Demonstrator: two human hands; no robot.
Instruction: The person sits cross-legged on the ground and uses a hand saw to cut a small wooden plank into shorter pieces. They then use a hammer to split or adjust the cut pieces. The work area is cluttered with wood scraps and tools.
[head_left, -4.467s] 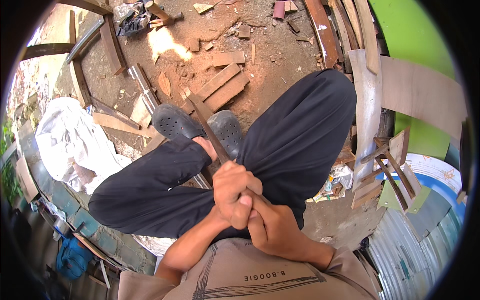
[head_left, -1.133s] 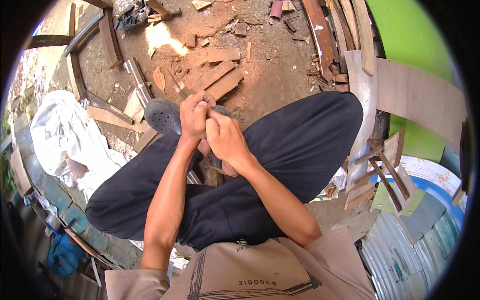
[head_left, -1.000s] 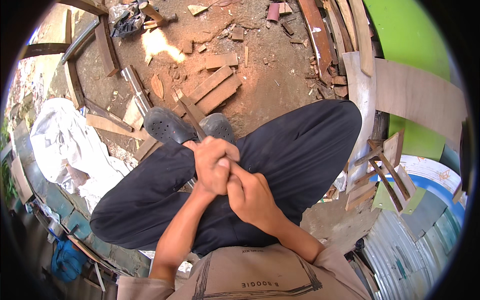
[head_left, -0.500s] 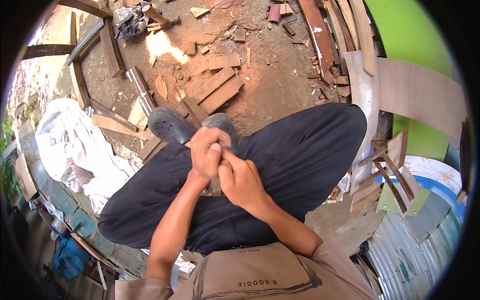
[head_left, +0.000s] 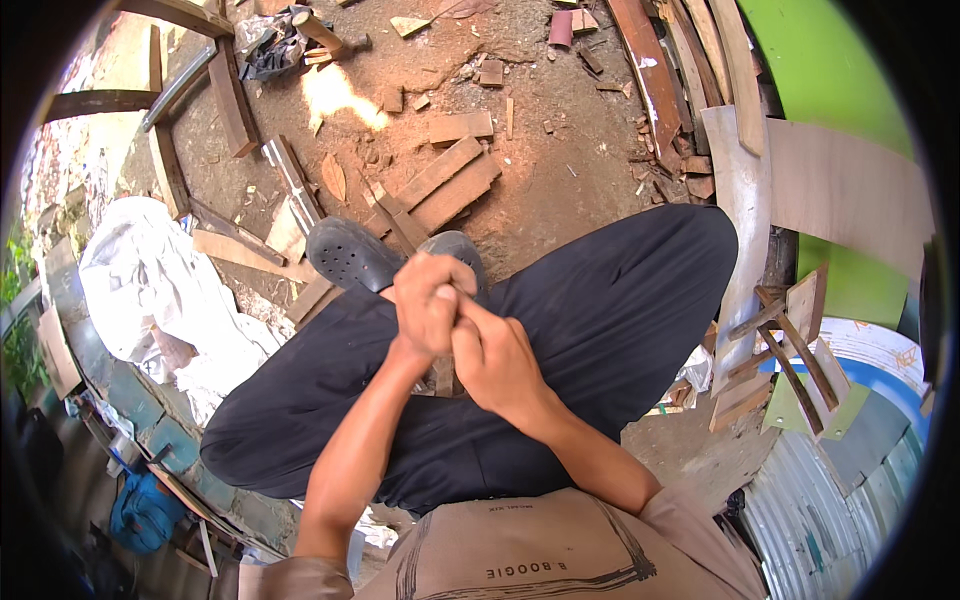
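Observation:
My left hand (head_left: 430,300) is closed in a fist above my lap, its knuckles toward my shoes. Pressed against it from the right, my right hand (head_left: 497,360) has its fingers bent in and its forefinger reaching to the left thumb. Whatever the two hands grip is hidden by the fingers. A narrow wooden strip (head_left: 402,226) runs from the ground up to the far side of the left hand; whether it passes into the grip I cannot tell. A short bit of wood (head_left: 443,378) shows just below the hands, between my crossed legs.
Flat wooden offcuts (head_left: 455,190) lie beyond my grey shoes (head_left: 352,255). A hammer (head_left: 325,36) rests by a black plastic bag at the far left. White cloth (head_left: 165,290) is heaped at left. Long boards (head_left: 645,85) and a small wooden frame (head_left: 790,345) are at right.
The whole view has shifted slightly, so things appear a little farther right. Both hands stay pressed together over my lap, in nearly the same pose.

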